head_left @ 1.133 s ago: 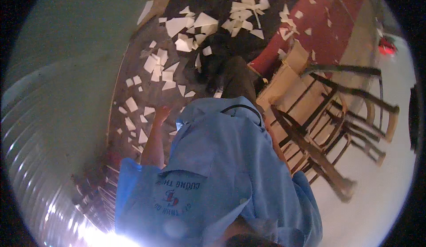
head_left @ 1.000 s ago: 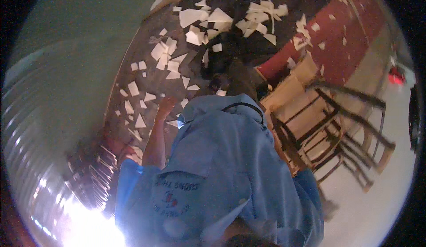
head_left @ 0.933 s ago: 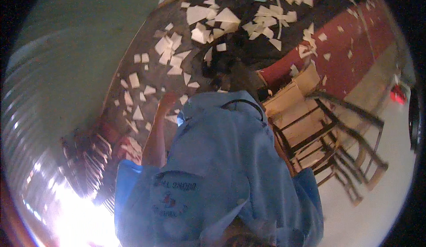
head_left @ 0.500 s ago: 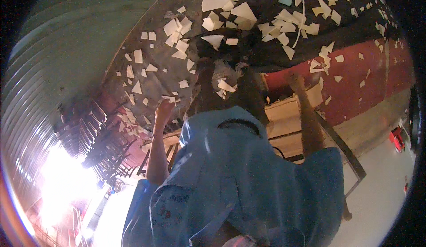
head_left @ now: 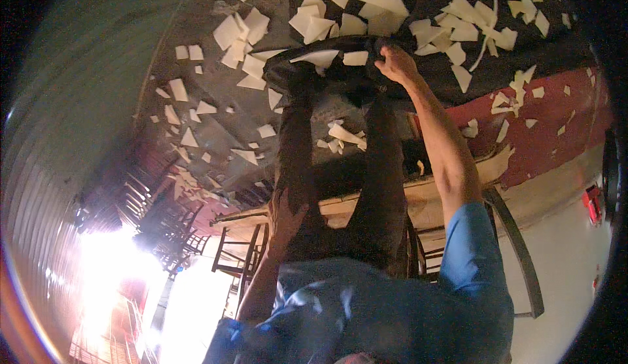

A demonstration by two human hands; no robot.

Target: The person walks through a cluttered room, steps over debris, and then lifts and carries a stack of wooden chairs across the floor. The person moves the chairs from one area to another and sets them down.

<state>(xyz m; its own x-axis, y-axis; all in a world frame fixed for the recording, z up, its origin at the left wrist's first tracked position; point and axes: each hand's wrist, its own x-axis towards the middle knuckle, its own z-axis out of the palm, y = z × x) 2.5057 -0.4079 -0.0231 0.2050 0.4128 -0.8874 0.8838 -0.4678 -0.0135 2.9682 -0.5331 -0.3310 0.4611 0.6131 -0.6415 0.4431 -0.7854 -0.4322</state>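
Bracing the forward lean, it seems — left hand (head_left: 284, 223) rests spread on the left leg (head_left: 297, 148). Right hand (head_left: 396, 63) curls at a dark curved band (head_left: 353, 40) among pale scraps (head_left: 317, 29), clamped or not I can't tell — long axis left-right, right end toward that hand.

Right hand (head_left: 397, 67) swung forward to dark material (head_left: 358, 43); left hand (head_left: 282, 221) now on thigh (head_left: 299, 174).
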